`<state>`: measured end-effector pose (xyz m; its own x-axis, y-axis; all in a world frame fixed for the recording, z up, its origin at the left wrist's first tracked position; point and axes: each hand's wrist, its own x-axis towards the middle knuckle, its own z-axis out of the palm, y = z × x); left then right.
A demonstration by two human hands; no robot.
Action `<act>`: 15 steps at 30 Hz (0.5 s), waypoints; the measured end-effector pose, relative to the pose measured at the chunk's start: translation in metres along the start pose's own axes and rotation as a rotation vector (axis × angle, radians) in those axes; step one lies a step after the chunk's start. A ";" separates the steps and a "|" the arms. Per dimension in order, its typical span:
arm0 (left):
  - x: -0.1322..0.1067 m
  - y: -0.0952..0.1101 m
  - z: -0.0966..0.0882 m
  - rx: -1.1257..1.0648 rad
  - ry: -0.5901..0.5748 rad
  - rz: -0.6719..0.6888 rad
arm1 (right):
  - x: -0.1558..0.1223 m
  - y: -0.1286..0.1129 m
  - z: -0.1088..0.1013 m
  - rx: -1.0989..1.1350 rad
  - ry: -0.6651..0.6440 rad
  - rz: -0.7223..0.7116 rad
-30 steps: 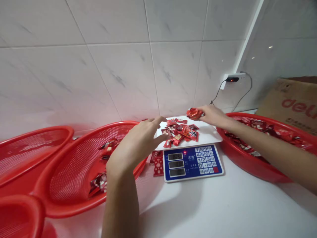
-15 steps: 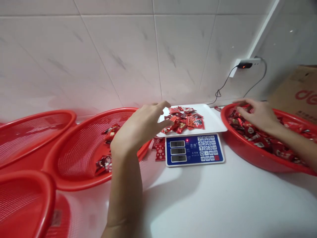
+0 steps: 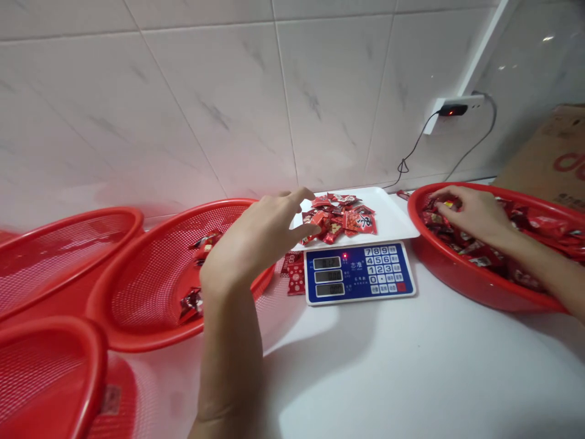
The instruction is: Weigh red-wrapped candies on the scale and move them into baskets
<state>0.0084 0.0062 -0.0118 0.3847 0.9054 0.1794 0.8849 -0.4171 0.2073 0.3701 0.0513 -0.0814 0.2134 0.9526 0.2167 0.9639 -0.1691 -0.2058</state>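
Observation:
My left hand hangs over the left side of the scale's white tray, thumb and fingers apart, holding nothing. A small heap of red wrapped candies lies on that tray. The scale's blue panel faces me, with lit displays and a keypad. On the right, my right hand reaches into a red basin full of wrapped candies. Its fingers curl down around candy there, with red and yellow wrapping showing between thumb and fingers; the fingertips are partly hidden.
A red mesh basket with a few packets stands left of the scale, beside further red baskets. Red patterned packets lie by the scale. Behind are a tiled wall, a power strip with cables, and a cardboard box.
My right hand has lowered a little into the candies, its fingers drawing closer together. My left hand has stayed almost still over the tray. The view has shifted slightly.

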 end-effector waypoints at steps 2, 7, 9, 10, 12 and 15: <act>-0.001 -0.002 0.000 0.009 0.018 0.012 | 0.002 0.006 0.005 -0.029 -0.170 -0.028; 0.001 -0.001 -0.001 0.009 0.012 0.013 | 0.005 0.015 0.023 -0.034 -0.493 -0.076; 0.002 -0.001 -0.001 0.011 -0.004 0.013 | 0.006 0.015 0.027 -0.048 -0.538 -0.067; 0.003 -0.001 0.000 0.014 -0.007 0.014 | 0.006 0.015 0.028 -0.049 -0.547 -0.064; 0.002 -0.002 0.000 0.023 0.001 0.018 | 0.005 0.015 0.028 -0.035 -0.546 -0.068; 0.000 -0.002 0.001 0.043 0.037 0.032 | 0.003 0.016 0.027 0.023 -0.565 -0.092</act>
<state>0.0066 0.0069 -0.0130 0.4035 0.8880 0.2204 0.8832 -0.4409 0.1596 0.3821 0.0586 -0.1094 0.0041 0.9515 -0.3077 0.9695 -0.0792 -0.2320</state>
